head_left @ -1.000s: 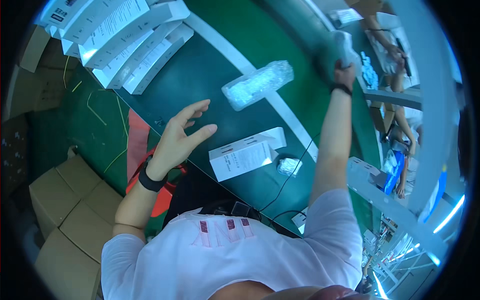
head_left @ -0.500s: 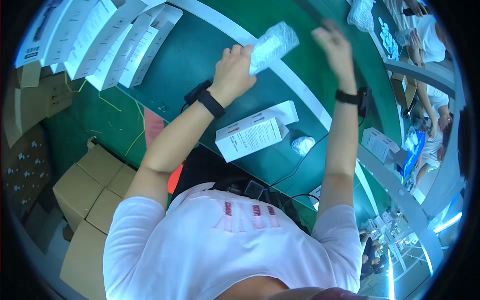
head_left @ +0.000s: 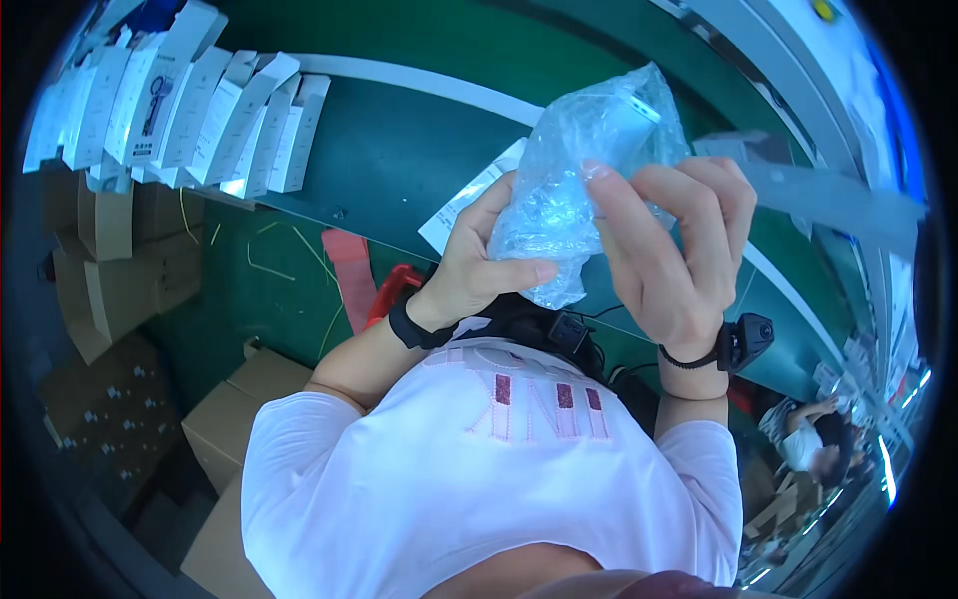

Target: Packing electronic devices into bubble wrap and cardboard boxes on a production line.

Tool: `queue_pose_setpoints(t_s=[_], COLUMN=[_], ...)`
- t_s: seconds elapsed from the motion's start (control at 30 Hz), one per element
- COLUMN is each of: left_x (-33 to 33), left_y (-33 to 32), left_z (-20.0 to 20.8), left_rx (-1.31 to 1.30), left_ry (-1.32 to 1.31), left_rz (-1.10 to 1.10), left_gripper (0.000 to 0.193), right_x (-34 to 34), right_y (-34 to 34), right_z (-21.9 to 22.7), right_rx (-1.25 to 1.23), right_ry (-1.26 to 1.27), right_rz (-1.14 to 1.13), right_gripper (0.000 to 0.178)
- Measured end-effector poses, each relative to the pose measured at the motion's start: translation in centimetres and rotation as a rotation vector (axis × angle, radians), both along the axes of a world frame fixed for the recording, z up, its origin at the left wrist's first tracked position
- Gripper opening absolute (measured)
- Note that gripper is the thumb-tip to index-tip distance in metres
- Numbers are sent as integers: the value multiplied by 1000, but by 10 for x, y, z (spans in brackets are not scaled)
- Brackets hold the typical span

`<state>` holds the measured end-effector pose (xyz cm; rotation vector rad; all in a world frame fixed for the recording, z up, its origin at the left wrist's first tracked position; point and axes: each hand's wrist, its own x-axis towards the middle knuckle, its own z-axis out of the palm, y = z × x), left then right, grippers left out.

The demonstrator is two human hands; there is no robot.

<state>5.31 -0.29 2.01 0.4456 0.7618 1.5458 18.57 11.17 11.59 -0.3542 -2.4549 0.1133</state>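
Observation:
A clear bubble-wrap bag (head_left: 554, 190) is held up in front of my chest, over the green table. Inside it a whitish object (head_left: 631, 118) shows through near the top; its kind is blurred by the plastic. My left hand (head_left: 479, 250) grips the bag's lower left side, thumb across the front. My right hand (head_left: 684, 235) is at the bag's right side, fingers bent, with the index fingertip against the plastic. Behind the bag a white carton (head_left: 469, 205) lies on the table, mostly hidden.
Several white cartons (head_left: 215, 125) with raised flaps stand in a row at the far left of the table (head_left: 384, 140). Brown cardboard boxes (head_left: 225, 424) stand on the floor at left, near a red strap-like piece (head_left: 349, 280). A white rail (head_left: 429, 80) runs along the table.
The bubble-wrapped piece has come closer to my chest in my left hand. My right hand has moved from the far right to the bag. My view has turned somewhat.

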Motion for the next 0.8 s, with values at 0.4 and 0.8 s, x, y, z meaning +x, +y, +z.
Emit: queue_pose_setpoints(t_s=[0.4,0.8], left_x=[63,-55], left_y=[-25,76], left_z=[-49,-174], left_rx=[218,-429], left_ry=[1333,1431], left_rz=[-27,-516], left_gripper=[72,41], right_x=[61,67], right_y=[-34,68], right_z=[-97,-158], right_rx=[-1565,-1680], right_ry=[716,1272], right_rz=[-452,-343], right_gripper=[62,27])
